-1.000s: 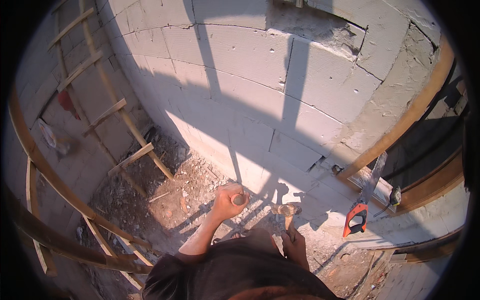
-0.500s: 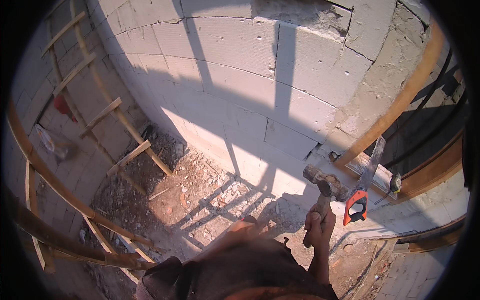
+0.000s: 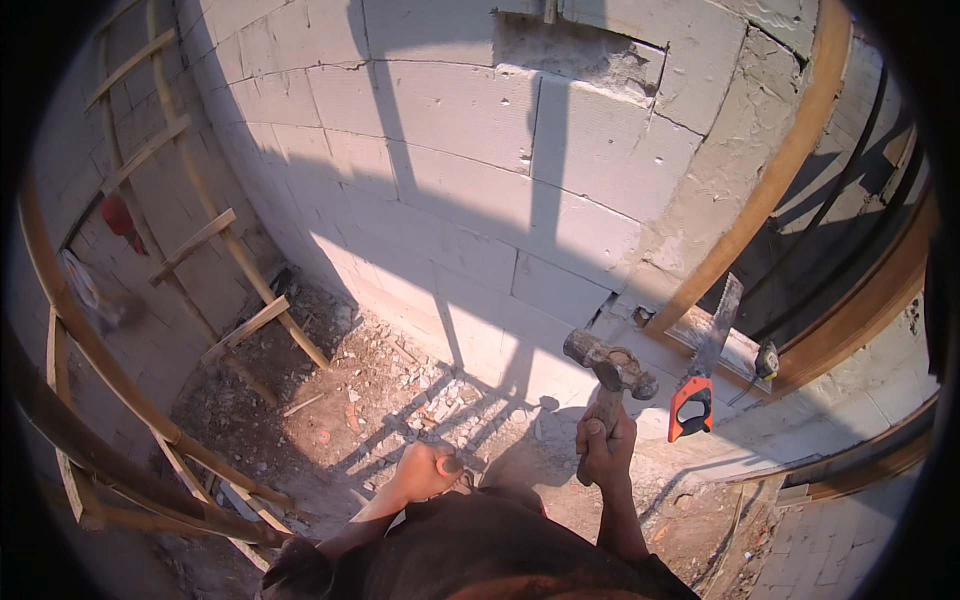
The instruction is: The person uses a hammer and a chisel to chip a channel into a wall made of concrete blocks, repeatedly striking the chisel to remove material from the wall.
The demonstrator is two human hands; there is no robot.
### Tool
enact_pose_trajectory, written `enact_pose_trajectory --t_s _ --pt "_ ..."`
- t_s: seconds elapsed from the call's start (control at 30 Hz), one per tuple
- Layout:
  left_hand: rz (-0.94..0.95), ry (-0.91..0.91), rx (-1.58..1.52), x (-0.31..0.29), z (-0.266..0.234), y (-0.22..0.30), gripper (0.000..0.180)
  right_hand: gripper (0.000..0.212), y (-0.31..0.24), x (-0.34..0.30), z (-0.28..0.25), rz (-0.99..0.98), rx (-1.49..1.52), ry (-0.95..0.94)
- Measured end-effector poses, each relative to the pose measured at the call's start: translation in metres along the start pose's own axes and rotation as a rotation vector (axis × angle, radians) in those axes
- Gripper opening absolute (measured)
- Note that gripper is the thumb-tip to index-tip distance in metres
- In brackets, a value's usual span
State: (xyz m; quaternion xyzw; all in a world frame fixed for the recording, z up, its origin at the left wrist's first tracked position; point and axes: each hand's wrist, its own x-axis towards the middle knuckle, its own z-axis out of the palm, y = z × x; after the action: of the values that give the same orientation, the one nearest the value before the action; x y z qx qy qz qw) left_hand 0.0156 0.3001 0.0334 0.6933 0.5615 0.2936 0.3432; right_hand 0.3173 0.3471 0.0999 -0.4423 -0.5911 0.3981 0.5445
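Note:
My right hand (image 3: pixel 608 450) is wrapped round the wooden handle of a hammer (image 3: pixel 612 364), its heavy, dusty metal head held upward. Close to my body, my left hand (image 3: pixel 424 472) is closed in a fist. A rounded brownish end sticks out of that fist beside the thumb; its kind cannot be made out. Right of the hammer, a hand saw (image 3: pixel 690 410) with an orange and black handle rests on the ledge of the wall opening, apart from my right hand. A tape measure (image 3: pixel 767 360) lies just beyond it.
Pale block wall (image 3: pixel 450 120) rises in front, with a broken recess (image 3: pixel 570 52) near the top. Wooden ladders (image 3: pixel 185 150) stand at the left, one near my arm. Rubble (image 3: pixel 440 400) covers the ground below. A wooden frame (image 3: pixel 765 210) edges the opening at right.
My left hand has come up into clear view, closed round something. My right hand and the hammer have shifted left and slightly down in the picture as the view turned a little.

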Motion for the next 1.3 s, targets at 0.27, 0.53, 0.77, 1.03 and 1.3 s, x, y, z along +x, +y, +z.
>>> enact_pose_trajectory --t_s 0.27,0.53,0.77,1.03,1.3 --pt "0.581 0.283 -0.166 0.064 -0.024 0.081 0.03 0.028 0.044 -0.098 0.015 0.61 -0.179 0.022" --pt "0.746 0.121 -0.119 0.147 -0.004 0.081 0.026 0.033 0.02 -0.088 -0.028 0.414 -0.285 -0.058" --pt "0.187 -0.073 -0.218 0.119 0.071 0.004 0.025 0.032 0.051 0.001 -0.01 0.277 -0.307 -0.076" --pt "-0.172 -0.066 -0.306 0.109 0.017 0.013 0.027 0.036 0.038 0.099 -0.008 0.123 -0.085 -0.116" --pt "0.46 0.305 0.042 0.182 -0.048 0.038 0.024 0.036 0.06 0.127 0.026 0.09 0.062 -0.054"
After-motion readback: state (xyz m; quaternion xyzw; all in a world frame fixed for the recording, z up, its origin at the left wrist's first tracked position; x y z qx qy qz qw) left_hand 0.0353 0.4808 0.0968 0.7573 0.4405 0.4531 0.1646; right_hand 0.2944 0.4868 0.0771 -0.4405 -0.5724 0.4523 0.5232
